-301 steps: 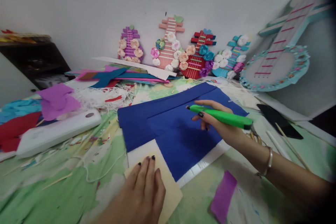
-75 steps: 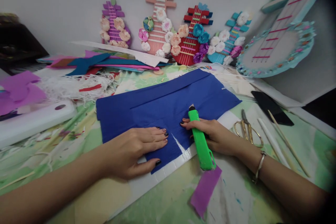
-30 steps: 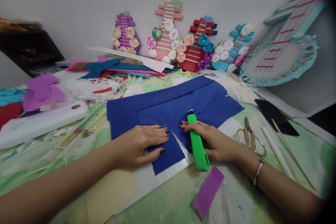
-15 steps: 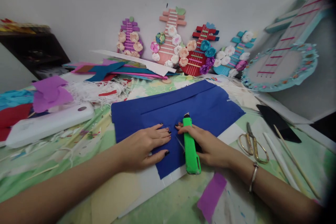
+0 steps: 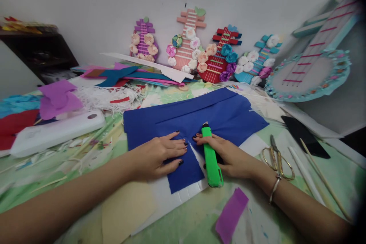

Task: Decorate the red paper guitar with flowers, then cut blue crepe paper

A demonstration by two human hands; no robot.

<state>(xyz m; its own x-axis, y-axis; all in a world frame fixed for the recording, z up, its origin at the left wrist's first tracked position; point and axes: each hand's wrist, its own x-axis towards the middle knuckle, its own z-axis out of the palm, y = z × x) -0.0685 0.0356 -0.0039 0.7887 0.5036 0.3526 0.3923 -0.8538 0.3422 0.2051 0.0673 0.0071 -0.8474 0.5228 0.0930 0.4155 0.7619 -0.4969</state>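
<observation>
A dark blue crepe paper sheet [image 5: 183, 112] lies over white board [image 5: 171, 198], with a slit running up from its near edge. My left hand [image 5: 160, 156] rests flat on the paper left of the slit, fingers stretched out. In my right hand [image 5: 225, 154] is a green utility knife [image 5: 211, 160], lying along the thumb side with its blade tip out at the far end. The fingertips of that hand touch the paper at the slit's right edge; some of its fingers are hidden behind the knife.
Gold-handled scissors [image 5: 276, 160], a thin wooden stick [image 5: 323, 177] and a black flat piece [image 5: 305, 137] lie at right. A white glue-gun-like case [image 5: 57, 133] and white shredded strips [image 5: 105, 99] are at left. Decorated paper guitars [image 5: 213, 63] lean against the wall. A purple scrap [image 5: 231, 215] lies in front.
The slit in the blue paper has spread wider, showing white between its edges. My right hand with the utility knife has shifted slightly right; the whole view has moved a little too.
</observation>
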